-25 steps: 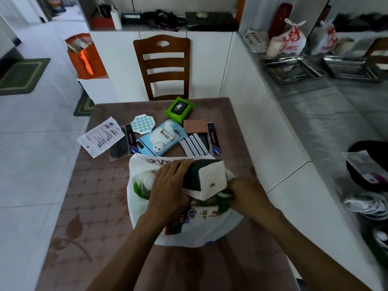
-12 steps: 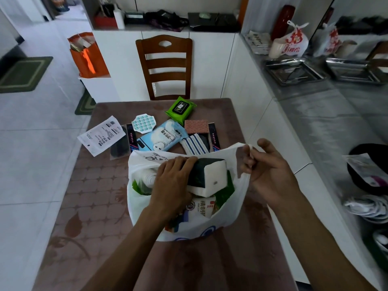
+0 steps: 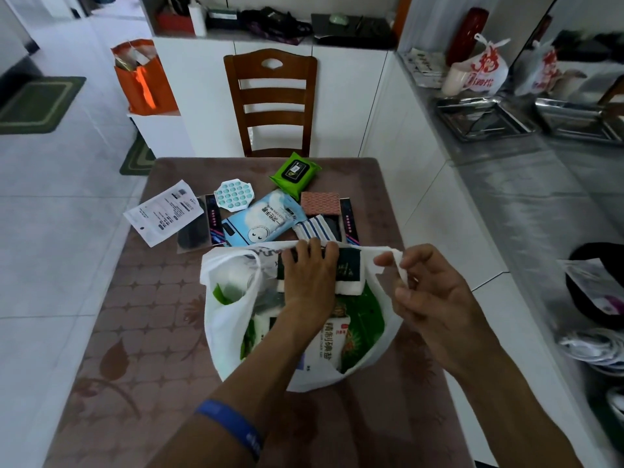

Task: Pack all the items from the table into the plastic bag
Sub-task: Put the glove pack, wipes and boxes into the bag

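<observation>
Fingers (image 3: pixel 305 255) of left hand (image 3: pixel 309 282) press dark box (image 3: pixel 347 270) into bag (image 3: pixel 216 319).

A brown wooden chair (image 3: pixel 270 103) stands behind the tabletop. An orange bag (image 3: pixel 145 79) sits to its left. Two shiny metal trays (image 3: pixel 486 119) lie on the counter.
</observation>
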Available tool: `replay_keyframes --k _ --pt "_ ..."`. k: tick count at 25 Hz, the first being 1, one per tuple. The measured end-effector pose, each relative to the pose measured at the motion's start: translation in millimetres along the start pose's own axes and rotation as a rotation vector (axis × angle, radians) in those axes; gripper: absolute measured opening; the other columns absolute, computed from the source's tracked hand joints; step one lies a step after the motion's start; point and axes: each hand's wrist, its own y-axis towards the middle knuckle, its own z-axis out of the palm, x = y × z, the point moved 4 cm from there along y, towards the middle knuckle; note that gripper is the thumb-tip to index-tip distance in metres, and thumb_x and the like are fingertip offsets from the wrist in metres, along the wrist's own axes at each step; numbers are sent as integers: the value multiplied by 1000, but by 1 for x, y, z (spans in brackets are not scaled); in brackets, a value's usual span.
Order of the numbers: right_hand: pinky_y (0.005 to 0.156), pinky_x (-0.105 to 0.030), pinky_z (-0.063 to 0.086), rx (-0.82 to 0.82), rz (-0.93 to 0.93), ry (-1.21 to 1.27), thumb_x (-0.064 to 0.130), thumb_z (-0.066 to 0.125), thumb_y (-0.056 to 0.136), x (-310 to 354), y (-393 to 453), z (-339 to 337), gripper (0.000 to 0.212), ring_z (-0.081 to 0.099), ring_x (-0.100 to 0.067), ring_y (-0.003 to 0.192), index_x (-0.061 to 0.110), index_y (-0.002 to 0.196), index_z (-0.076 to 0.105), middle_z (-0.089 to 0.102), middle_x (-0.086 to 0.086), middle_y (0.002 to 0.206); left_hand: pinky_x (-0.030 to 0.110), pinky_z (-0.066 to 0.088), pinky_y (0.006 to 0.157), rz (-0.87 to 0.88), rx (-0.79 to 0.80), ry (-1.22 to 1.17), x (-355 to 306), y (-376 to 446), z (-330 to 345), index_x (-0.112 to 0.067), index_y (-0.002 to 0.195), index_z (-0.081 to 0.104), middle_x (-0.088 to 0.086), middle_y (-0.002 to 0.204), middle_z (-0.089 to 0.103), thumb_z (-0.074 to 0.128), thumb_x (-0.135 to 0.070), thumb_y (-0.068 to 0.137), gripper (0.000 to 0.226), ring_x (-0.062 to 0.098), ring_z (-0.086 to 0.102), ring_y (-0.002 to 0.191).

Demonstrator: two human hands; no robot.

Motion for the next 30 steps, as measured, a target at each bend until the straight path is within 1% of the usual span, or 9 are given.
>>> replay_keyframes --k 4,6,9,11,13,16,21,25,30 --pt "70 -41 46 -84 24 -145 6 63 77 0 11 -5 28 52 -25 73 13 104 61 63 -11 93 54 28 110 36 -101 -210 19 -36 -18 -25 141 32 11 145 37 72 -41 72 82 33 35 133" --pt "71 -42 43 -154 29 -142 4 60 76 0 13 -7 28 49 -28 72 12 103 62 60 -11 84 56 35 103 -122 -290 -239 48 -77 -29 -23 138 40 15 143 41 76 -36 66 82 37 40 130" --pt "74 -45 43 -186 16 -154 -2 60 79 2 14 -3 25 50 -27 71 11 101 62 61 -9 84 50 47 88 -449 -242 -349 92 -123 -19 -16 123 52 17 117 59 80 -28 64 67 34 57 101" --pt "74 -43 45 -207 8 -207 -7 56 84 3 15 3 24 51 -25 69 10 100 60 64 -7 89 39 54 72 -549 -289 -626 111 -125 -26 -18 89 60 10 87 67 70 -15 78 16 21 61 72" --pt "66 -38 46 -233 11 -213 -7 52 86 6 15 12 23 49 -23 65 11 99 59 65 -4 84 28 49 59 -712 -327 -1092 128 -116 -40 -16 70 60 8 72 65 54 1 86 24 17 57 62" --pt "48 -26 34 -286 -32 -133 -11 49 85 21 8 20 30 41 -13 56 16 94 58 64 -3 85 25 41 52 -760 -389 -1478 139 -114 -78 -8 74 62 9 66 57 41 12 83 31 18 50 61" --pt "44 -23 33 -374 -57 -215 -13 50 84 22 -1 25 30 41 -12 53 16 85 60 58 -6 80 24 29 44 -759 -294 -1512 152 -116 -86 -3 76 65 10 60 51 45 7 77 23 15 39 45" --pt "48 -30 39 -519 70 -364 -5 59 85 8 6 15 20 45 -19 51 15 85 61 62 -4 72 26 35 45 -724 -173 -1479 158 -116 -72 -4 87 68 8 55 51 50 -3 87 18 20 44 47" --pt "57 -28 46 -483 205 -1000 39 66 83 11 11 18 24 59 -10 69 31 99 50 65 5 87 31 47 57 -629 -141 -1332 157 -117 -68 -8 78 70 13 62 63 60 -16 92 19 20 56 54"
